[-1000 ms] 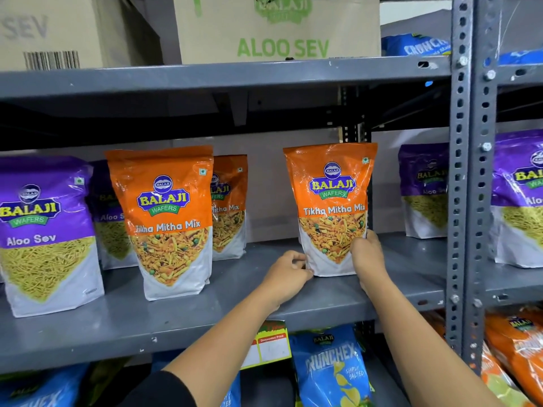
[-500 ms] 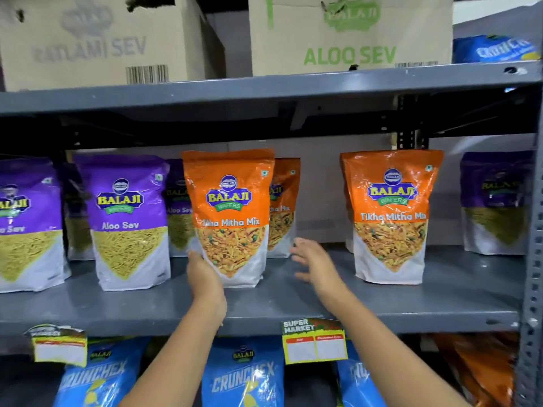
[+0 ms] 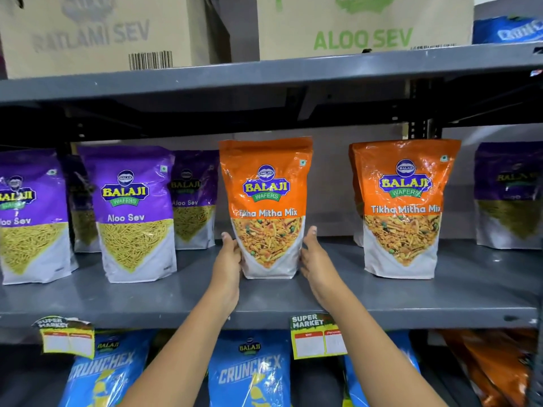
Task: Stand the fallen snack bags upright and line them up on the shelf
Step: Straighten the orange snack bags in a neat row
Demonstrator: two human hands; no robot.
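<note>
An orange Tikha Mitha Mix bag (image 3: 266, 183) stands upright in the middle of the grey shelf (image 3: 293, 301). My left hand (image 3: 227, 259) presses its lower left edge and my right hand (image 3: 316, 259) its lower right edge, so the bag is held between them. A second orange bag (image 3: 402, 207) stands upright to the right, apart from my hands. Two purple Aloo Sev bags (image 3: 135, 212) (image 3: 26, 218) stand at the front left. Further purple bags (image 3: 194, 201) stand behind them.
Another purple bag (image 3: 508, 195) stands at the far right. Cardboard boxes (image 3: 364, 24) sit on the shelf above. Blue Crunchex bags (image 3: 249, 371) and orange packets (image 3: 493, 368) fill the shelf below. Price tags (image 3: 317, 336) hang from the shelf's front edge.
Both hands left the right orange bag and shifted left to the middle orange bag. They now grip it from both sides, and it sits further forward, covering the orange bag behind it.
</note>
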